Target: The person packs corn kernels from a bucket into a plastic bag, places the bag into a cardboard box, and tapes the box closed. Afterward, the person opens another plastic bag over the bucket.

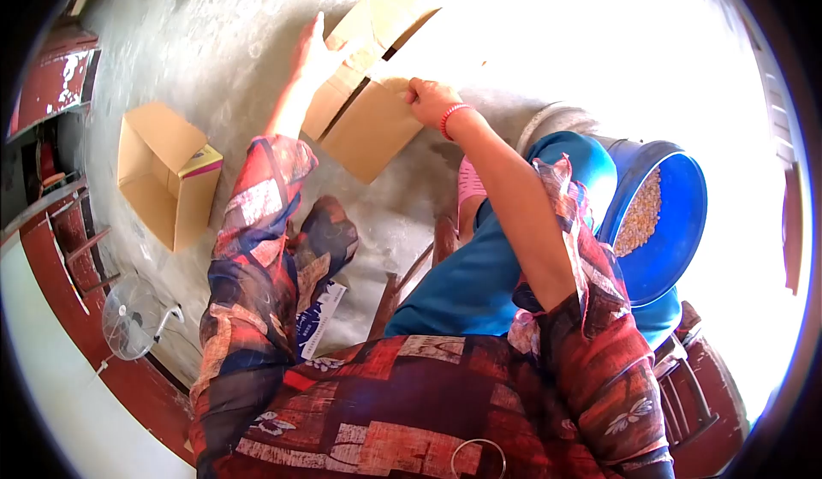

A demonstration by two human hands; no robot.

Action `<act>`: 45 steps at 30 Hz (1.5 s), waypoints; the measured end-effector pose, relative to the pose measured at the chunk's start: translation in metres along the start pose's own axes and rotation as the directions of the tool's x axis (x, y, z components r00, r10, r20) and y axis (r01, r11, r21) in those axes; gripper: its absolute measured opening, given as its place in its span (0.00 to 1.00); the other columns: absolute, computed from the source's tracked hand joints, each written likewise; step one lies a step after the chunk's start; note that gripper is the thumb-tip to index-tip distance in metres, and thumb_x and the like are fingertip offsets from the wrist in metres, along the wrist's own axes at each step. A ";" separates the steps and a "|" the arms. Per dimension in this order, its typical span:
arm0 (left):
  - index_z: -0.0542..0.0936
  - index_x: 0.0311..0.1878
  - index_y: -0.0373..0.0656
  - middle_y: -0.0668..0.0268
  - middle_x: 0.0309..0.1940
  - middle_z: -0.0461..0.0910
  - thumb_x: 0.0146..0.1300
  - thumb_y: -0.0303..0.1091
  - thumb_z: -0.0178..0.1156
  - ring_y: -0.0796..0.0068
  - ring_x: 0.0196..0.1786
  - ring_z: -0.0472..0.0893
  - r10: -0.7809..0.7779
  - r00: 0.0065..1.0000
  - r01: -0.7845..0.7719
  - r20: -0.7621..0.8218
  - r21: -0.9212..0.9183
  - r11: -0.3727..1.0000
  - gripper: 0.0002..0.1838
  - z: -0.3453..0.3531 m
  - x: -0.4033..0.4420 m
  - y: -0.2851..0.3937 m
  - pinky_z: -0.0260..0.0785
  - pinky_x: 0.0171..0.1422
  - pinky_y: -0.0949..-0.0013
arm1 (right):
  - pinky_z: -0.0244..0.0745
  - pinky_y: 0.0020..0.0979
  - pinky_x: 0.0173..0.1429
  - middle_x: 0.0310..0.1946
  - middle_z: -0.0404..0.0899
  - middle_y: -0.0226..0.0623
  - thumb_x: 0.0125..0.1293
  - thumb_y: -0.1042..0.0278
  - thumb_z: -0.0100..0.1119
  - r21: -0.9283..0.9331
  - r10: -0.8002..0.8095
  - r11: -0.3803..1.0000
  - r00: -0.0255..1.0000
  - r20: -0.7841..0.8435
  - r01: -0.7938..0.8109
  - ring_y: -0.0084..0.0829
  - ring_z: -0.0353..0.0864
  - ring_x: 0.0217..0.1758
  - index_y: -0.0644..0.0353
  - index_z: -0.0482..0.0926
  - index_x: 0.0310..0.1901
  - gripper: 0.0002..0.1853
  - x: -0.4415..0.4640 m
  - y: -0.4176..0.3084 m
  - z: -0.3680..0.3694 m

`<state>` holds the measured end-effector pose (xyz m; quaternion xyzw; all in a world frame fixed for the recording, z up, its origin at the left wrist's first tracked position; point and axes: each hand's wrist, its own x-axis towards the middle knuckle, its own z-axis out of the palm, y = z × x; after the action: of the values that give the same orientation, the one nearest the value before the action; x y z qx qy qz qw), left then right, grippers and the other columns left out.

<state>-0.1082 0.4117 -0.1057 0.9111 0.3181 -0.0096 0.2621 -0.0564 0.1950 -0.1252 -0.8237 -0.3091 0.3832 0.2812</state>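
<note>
A cardboard box (pixel 371 132) lies on the floor ahead of me, with a dark gap between its flaps. Across that gap runs a pale, shiny strip that looks like packing tape (pixel 394 83). My left hand (pixel 320 56) is at the box's left side, thumb raised and fingers stretched toward the strip. At the right edge, my right hand (pixel 434 102), with a red bracelet on its wrist, has its fingers pinched at the strip's end. Glare washes out part of the box, and the fingertips are partly hidden.
An open cardboard box (pixel 175 179) stands at left. A blue bucket (pixel 685 248) holding yellowish kernels (pixel 640 214) is at right, beside a person's teal-clothed leg (pixel 479 265). A fan (pixel 133 318) stands lower left. A printed packet (pixel 321 318) lies near my lap.
</note>
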 end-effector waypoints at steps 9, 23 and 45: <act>0.49 0.66 0.41 0.58 0.67 0.45 0.57 0.56 0.44 0.63 0.70 0.43 0.185 0.922 -0.024 -0.340 0.428 0.904 0.39 0.095 -0.041 0.012 0.32 0.68 0.47 | 0.68 0.36 0.51 0.38 0.77 0.45 0.54 0.70 0.45 -0.151 -0.009 0.988 0.992 0.126 0.028 0.41 0.74 0.46 0.60 0.75 0.37 0.11 0.002 -0.003 -0.008; 0.54 0.65 0.41 0.58 0.66 0.50 0.62 0.46 0.39 0.62 0.69 0.45 0.195 0.906 -0.025 -0.377 0.412 0.911 0.30 0.094 -0.039 0.014 0.32 0.67 0.48 | 0.40 0.52 0.67 0.66 0.48 0.31 0.61 0.57 0.41 -0.745 -0.421 0.644 0.894 -0.155 0.174 0.32 0.46 0.69 0.47 0.56 0.63 0.26 0.024 0.030 -0.022; 0.51 0.66 0.42 0.61 0.68 0.43 0.63 0.50 0.36 0.64 0.70 0.41 0.202 0.920 -0.015 -0.336 0.485 0.874 0.32 0.102 -0.030 -0.002 0.31 0.68 0.48 | 0.65 0.40 0.56 0.54 0.68 0.46 0.54 0.73 0.44 0.363 0.688 0.677 0.725 -0.005 -0.640 0.39 0.67 0.58 0.56 0.61 0.59 0.27 0.048 0.125 0.002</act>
<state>-0.1177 0.3460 -0.1892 0.9485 0.2976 0.1029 -0.0341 0.0034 0.1489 -0.2357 -0.8436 0.1028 0.4466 0.2799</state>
